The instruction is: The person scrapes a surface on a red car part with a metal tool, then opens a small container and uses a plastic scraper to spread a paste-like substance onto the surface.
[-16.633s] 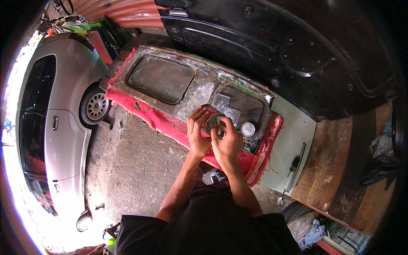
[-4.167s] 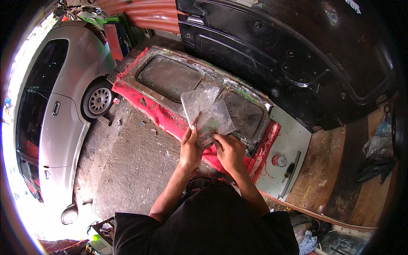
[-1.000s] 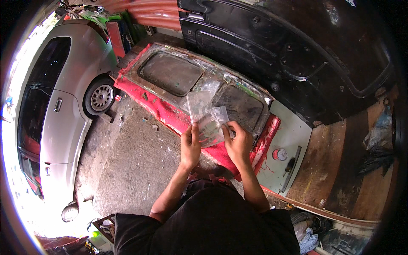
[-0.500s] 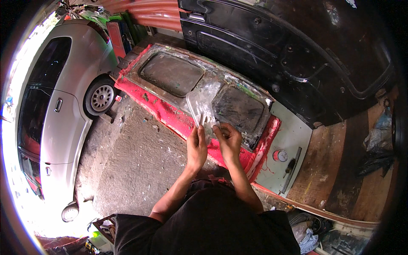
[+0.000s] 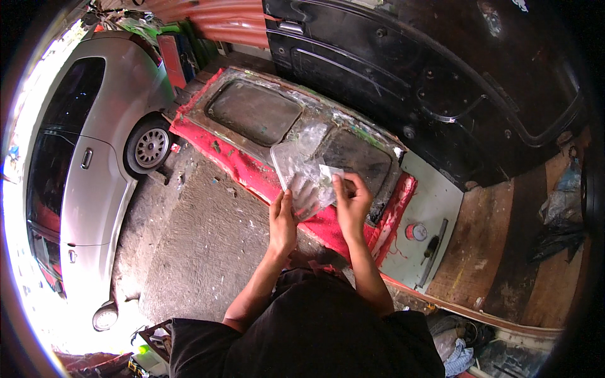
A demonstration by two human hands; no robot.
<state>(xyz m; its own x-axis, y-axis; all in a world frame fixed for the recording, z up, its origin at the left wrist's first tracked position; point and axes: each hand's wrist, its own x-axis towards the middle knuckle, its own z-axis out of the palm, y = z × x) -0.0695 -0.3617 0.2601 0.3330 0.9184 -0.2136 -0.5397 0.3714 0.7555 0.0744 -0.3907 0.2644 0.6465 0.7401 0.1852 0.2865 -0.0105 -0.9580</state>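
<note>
A clear plastic bag (image 5: pixel 295 165) with a pale straight edge is stretched between my hands, over a worn panel (image 5: pixel 307 126) with two dark recessed areas. The bag's lower left edge is pinched in the fingers of my left hand (image 5: pixel 283 223). At its upper right corner, the thumb and fingers of my right hand (image 5: pixel 355 205) are closed on a small white flap (image 5: pixel 330 171). Whether that flap is part of the bag or a separate piece, I cannot tell. Under the panel lies a red cloth (image 5: pixel 252 169), which sticks out along the near side.
A small tin (image 5: pixel 416 232) and a dark-handled tool (image 5: pixel 432 247) rest on a pale board (image 5: pixel 403 264) to the right. Behind the panel stands a large black metal panel (image 5: pixel 378 82). A silver car (image 5: pixel 94 164) is parked at the left, beside rough concrete floor (image 5: pixel 189 252).
My hands have moved apart, the right one going right and slightly up. The plastic bag has spread wider between them, and the white flap shows more clearly.
</note>
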